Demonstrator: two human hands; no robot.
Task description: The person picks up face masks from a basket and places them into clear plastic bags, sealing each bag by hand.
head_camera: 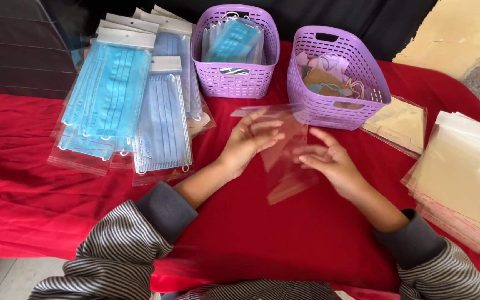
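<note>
A: We start with the red tablecloth (40, 183) that covers the whole surface. Toward its far left corner we see a spread pile of bagged blue masks (123, 105), overlapping one another.

B: Along the right edge we have the stack of empty clear bags (456, 172), with a smaller stack of bags (398, 123) just beyond it, touching the right basket.

A: At the far edge, two purple baskets stand side by side. The left basket (234, 72) holds blue masks in bags; the right basket (356, 105) holds loose masks in pink, tan and blue.

B: Then the clear plastic bag (284, 161), near the middle of the surface, just in front of the right basket, held up between our hands and tilted.

A: Our left hand (248, 141) holds its upper left part, fingers (268, 125) spread and slightly curled against the film.

B: Our right hand (331, 161) meets its right side, fingers stretched out and close together on the plastic. Whether the thumb pinches from behind, we cannot tell.
</note>
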